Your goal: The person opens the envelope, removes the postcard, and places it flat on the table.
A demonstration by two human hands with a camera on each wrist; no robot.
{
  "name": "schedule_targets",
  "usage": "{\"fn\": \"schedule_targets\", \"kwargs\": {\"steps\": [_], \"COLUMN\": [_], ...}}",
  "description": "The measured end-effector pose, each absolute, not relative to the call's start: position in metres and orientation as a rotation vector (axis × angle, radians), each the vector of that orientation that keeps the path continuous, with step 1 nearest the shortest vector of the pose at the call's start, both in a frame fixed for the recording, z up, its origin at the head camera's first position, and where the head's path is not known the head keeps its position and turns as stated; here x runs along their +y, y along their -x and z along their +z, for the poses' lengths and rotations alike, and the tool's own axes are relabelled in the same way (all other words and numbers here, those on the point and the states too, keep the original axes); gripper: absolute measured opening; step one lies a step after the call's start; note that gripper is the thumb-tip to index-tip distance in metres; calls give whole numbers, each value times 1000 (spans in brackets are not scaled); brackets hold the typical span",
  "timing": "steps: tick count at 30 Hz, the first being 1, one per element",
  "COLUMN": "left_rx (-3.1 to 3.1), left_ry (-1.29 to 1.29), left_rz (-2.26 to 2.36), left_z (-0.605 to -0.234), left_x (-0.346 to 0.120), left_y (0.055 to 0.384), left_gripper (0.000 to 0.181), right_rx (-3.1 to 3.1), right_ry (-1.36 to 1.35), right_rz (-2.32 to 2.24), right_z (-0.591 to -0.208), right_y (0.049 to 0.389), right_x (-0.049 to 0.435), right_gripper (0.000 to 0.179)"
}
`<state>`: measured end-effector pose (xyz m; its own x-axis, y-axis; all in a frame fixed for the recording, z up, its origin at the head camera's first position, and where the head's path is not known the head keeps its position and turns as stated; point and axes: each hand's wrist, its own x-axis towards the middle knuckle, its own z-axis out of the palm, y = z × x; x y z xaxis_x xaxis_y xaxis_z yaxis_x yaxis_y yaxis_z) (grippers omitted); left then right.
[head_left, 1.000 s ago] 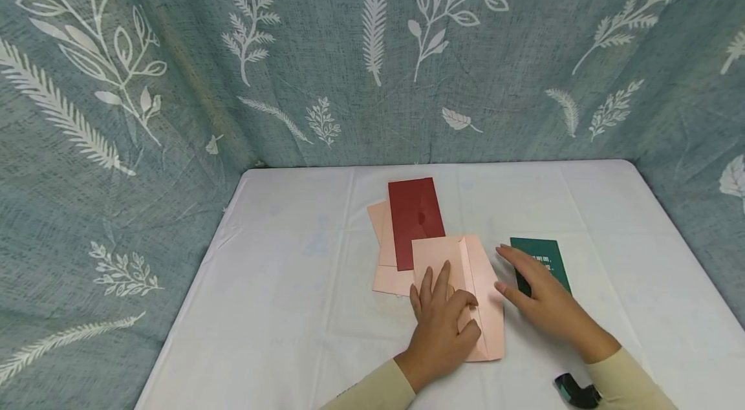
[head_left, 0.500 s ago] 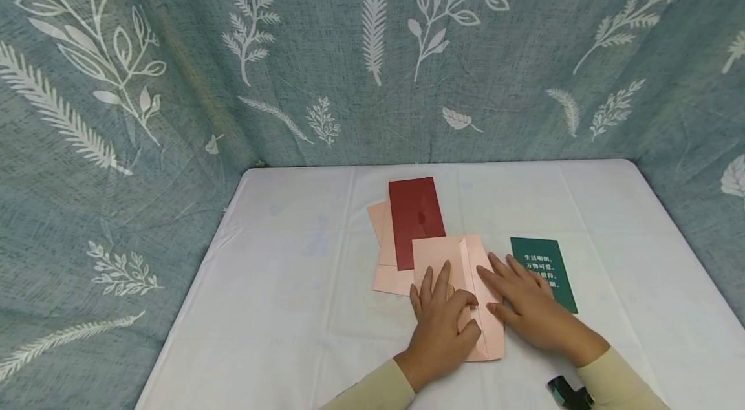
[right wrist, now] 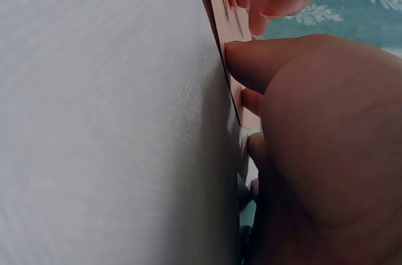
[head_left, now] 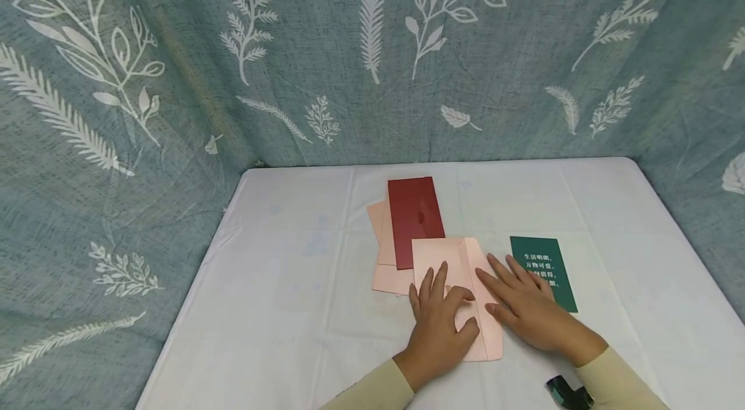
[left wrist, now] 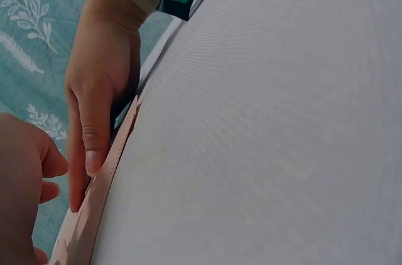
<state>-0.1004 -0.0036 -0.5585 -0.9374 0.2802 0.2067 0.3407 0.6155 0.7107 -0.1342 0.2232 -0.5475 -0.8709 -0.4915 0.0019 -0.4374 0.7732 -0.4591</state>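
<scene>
A pale pink envelope lies on the table with its long flap on the right side. My left hand rests on the envelope's left part, its longer fingers stretched forward and its thumb and index finger spread with a gap between them. My right hand lies flat over the flap, thumb and fingertips touching it near the right edge. In the right wrist view the right thumb meets the envelope's edge. Part of the envelope is hidden under both hands.
A dark red envelope lies behind, on top of more pink envelopes. Right of the hands is a green card with white writing, partly covered by the right hand. A black wrist device sits by the right sleeve on the white tablecloth.
My right hand has moved left from beside the envelope onto its flap, uncovering more of the green card. The left hand has stayed almost in place.
</scene>
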Motion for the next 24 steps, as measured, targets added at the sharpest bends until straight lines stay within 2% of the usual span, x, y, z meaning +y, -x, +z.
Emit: {"fn": "schedule_targets", "kwargs": {"steps": [8, 24], "left_rx": [-2714, -2534], "left_ry": [497, 368], "left_rz": [-1334, -1618], "left_z": [-555, -541], "left_x": [-4, -15], "left_y": [100, 110], "left_gripper": [33, 28], "right_rx": [2831, 2804], "right_ry": [754, 745], "right_rz": [-706, -741], "right_z": [-547, -543], "right_y": [133, 134], "right_x": [225, 227], "right_gripper": [62, 63]}}
